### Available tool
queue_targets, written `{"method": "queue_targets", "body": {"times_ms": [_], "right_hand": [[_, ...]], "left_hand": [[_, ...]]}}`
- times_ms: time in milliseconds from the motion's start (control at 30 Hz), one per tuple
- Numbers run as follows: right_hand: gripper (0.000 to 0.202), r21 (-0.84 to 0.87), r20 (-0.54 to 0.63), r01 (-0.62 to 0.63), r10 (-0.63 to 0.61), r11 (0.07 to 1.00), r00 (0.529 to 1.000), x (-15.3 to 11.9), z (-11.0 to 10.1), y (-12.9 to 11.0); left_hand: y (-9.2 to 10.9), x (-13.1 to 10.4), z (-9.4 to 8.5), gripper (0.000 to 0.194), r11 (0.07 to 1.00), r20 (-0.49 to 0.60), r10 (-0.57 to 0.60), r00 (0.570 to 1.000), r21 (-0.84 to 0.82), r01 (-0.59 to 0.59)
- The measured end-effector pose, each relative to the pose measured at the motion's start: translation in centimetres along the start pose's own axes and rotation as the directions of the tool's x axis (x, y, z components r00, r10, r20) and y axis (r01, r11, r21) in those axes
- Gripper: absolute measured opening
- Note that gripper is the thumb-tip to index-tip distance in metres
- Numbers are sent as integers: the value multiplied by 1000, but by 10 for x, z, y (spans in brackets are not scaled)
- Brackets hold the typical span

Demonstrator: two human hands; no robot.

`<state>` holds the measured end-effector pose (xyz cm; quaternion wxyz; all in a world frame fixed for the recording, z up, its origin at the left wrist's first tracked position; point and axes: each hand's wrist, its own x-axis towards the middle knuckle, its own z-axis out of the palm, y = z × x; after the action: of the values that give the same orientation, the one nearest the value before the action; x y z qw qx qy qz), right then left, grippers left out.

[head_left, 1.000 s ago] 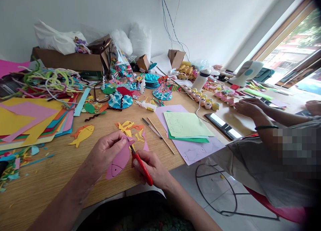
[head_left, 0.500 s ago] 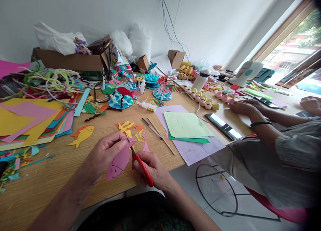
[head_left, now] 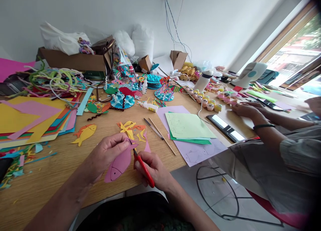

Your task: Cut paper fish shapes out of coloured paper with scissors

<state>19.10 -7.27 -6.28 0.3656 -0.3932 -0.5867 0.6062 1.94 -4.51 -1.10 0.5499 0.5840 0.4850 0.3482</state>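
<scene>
Near the table's front edge, my left hand (head_left: 114, 149) pinches a pink paper fish (head_left: 119, 164) by its tail end, with the drawn eye pointing down toward me. My right hand (head_left: 151, 167) grips red-handled scissors (head_left: 145, 169), fingers wrapped round the handles. The blades reach up to the tail of the fish, close to my left fingertips; the tips are partly hidden by the paper. Behind my hands lie yellow and orange paper scraps (head_left: 127, 128) and a pink offcut (head_left: 147, 144). A finished-looking yellow and orange paper fish (head_left: 86, 134) rests to the left.
Coloured paper sheets (head_left: 30, 120) and pipe cleaners (head_left: 57, 80) fill the left side. A pen (head_left: 153, 129), a wooden stick (head_left: 163, 137) and green paper (head_left: 190, 125) lie right of my hands. Another person's hands (head_left: 247, 109) are farther right, beyond a phone (head_left: 225, 128).
The scissors have shifted slightly back from the fish, and the fish's head has swung a little left and down. The whole view has moved slightly.
</scene>
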Motion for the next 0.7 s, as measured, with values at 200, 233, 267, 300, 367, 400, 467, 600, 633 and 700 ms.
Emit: {"method": "queue_targets", "body": {"times_ms": [200, 233, 267, 300, 367, 400, 467, 600, 633, 700], "right_hand": [[40, -18, 11, -2, 3, 1000, 1000, 1, -1, 4], [40, -16, 11, 0, 0, 1000, 1000, 1, -1, 4], [40, -14, 12, 1, -1, 1000, 1000, 1, -1, 4], [41, -14, 13, 0, 0, 1000, 1000, 0, -1, 3], [42, -17, 17, -7, 8, 1000, 1000, 0, -1, 1], [43, -19, 16, -11, 11, 1000, 1000, -1, -1, 0], [45, -21, 12, -16, 16, 1000, 1000, -2, 0, -1], [45, -33, 7, -12, 12, 999, 1000, -2, 1, -3], [45, -36, 9, -10, 10, 999, 1000, -2, 1, -3], [44, -48, 14, -7, 8, 999, 1000, -2, 0, -3]], "left_hand": [[-2, 1, -3, 30, 1000, 26, 2, 1000, 10, -2], [-2, 0, -3, 29, 1000, 28, 5, 1000, 9, -5], [-2, 0, -3, 29, 1000, 28, 6, 1000, 8, -6], [-1, 0, -4, 30, 1000, 27, 7, 1000, 8, -7], [0, -1, -4, 29, 1000, 20, 5, 1000, 17, -5], [0, -2, -4, 29, 1000, 18, 2, 1000, 26, -3], [1, -2, -4, 29, 999, 16, 0, 1000, 48, 0], [1, -2, -7, 29, 997, 26, 5, 1000, 74, -7], [0, -2, -8, 29, 997, 33, 3, 999, 76, -5], [-1, -2, -9, 29, 997, 50, -5, 999, 79, 1]]}}
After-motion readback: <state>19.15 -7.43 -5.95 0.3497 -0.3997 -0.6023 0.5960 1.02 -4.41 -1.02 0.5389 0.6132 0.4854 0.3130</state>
